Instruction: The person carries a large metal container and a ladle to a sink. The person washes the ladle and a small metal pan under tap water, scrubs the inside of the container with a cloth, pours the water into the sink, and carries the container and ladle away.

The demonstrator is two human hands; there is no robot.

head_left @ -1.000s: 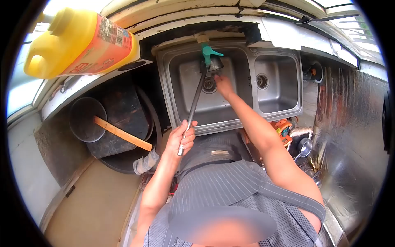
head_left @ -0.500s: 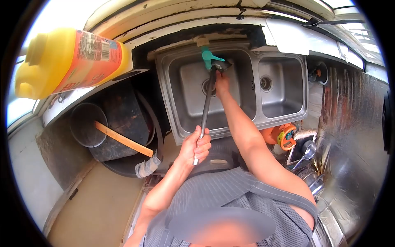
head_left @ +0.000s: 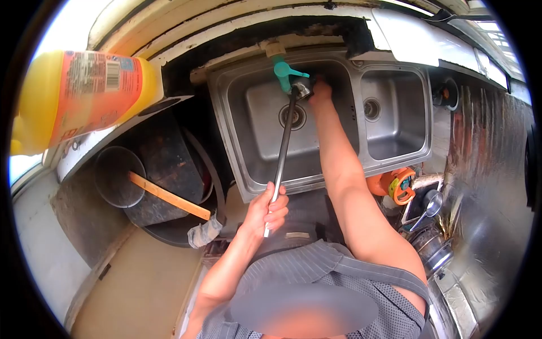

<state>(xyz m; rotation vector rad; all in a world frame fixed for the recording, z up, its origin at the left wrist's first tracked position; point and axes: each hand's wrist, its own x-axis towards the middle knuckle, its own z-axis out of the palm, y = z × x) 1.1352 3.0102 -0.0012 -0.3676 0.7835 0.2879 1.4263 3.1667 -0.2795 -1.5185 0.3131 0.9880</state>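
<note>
My left hand (head_left: pixel 267 209) is wrapped round the lower end of a long-handled metal ladle (head_left: pixel 286 144). The ladle reaches forward over the large basin of a steel sink (head_left: pixel 248 189), with its rounded head beneath a teal tap (head_left: pixel 283 72). My right hand (head_left: pixel 321 91) is just right of the ladle's head, over the same basin. Its fingers are dark and blurred, so whether they touch the ladle is unclear. The tap's lever points right, above the ladle's head. I cannot make out any running water.
A big yellow bottle (head_left: pixel 84 96) lies at the upper left. Below it are a dark pot (head_left: pixel 119 176) and a wooden stick (head_left: pixel 169 195) with a cloth-wrapped end. Right of my forearm are an orange object (head_left: pixel 399 185), a small steel ladle (head_left: pixel 432 204) and metal pots (head_left: pixel 430 248).
My right hand has shifted right, away from the end of the ladle. More of the ladle's rounded head now shows. The left hand keeps its hold, and the view has shifted slightly.
</note>
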